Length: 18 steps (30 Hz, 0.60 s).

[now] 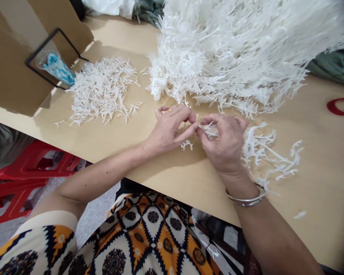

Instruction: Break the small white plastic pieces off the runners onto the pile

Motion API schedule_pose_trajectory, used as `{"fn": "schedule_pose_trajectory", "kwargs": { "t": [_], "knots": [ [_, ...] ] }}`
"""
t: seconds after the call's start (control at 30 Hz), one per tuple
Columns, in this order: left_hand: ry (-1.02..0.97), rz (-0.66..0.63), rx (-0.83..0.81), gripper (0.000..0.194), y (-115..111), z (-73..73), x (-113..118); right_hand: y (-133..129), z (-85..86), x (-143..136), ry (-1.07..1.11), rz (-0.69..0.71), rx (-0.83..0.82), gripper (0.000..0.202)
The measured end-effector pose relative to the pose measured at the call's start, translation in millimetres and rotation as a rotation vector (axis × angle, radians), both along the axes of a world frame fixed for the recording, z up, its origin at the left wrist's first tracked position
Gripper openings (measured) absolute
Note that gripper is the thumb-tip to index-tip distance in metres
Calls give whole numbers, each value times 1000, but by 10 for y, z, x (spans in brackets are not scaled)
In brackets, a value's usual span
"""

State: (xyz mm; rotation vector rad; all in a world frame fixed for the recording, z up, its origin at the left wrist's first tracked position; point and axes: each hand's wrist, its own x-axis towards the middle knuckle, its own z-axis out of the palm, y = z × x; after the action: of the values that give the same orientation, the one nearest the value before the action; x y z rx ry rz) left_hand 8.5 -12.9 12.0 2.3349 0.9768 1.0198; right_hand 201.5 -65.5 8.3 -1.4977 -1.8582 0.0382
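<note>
Your table [318, 194]'s front edge runs slantwise beneath both forearms, with the red stool [25, 164] beyond it on the left. The box [10, 65] and black frame [41, 44] bound the far left; the big heap [232, 57] walls off the space ahead. You have a strip of tabletop between the small pile [103, 89] and your left hand [174, 124], and more to the right, past the loose strands [263, 152] just beside your right wrist. Your right hand [225, 139] pinches a white strand [199, 124] between thumb and forefinger, other fingers curled. Your left thumb and forefinger close on its other end, the remaining fingers loosely bent. A scrap [187, 144] lies just below.
</note>
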Motion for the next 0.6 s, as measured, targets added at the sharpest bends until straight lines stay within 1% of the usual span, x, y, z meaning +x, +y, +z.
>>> {"fn": "schedule_pose_trajectory", "kwargs": {
  "t": [0.1, 0.2, 0.33, 0.4, 0.47, 0.53, 0.57, 0.6],
  "knots": [
    [18, -4, -21, 6, 0, 10, -10, 45, -54, 30, 38, 56, 28, 7],
    [36, -34, -33, 4, 14, -7, -9, 102, -130, 41, 68, 108, 59, 13],
    [-17, -61, -37, 5, 25, -42, 8, 170, -158, 77, 107, 116, 3, 20],
    [-96, -77, -19, 7, 35, -50, 3, 198, -159, 153, 117, 61, -38, 26],
    [-217, -49, 0, 16, 88, -66, -33, 224, -170, 265, 159, -59, -56, 30],
    [-351, 51, 44, 27, 214, -105, -119, 249, -193, 372, 268, -185, -40, 28],
    [-412, 109, 100, 31, 307, -137, -187, 260, -205, 410, 340, -209, -27, 25],
    [-500, 182, 186, 36, 414, -176, -273, 268, -213, 434, 409, -195, -18, 21]
  ]
}}
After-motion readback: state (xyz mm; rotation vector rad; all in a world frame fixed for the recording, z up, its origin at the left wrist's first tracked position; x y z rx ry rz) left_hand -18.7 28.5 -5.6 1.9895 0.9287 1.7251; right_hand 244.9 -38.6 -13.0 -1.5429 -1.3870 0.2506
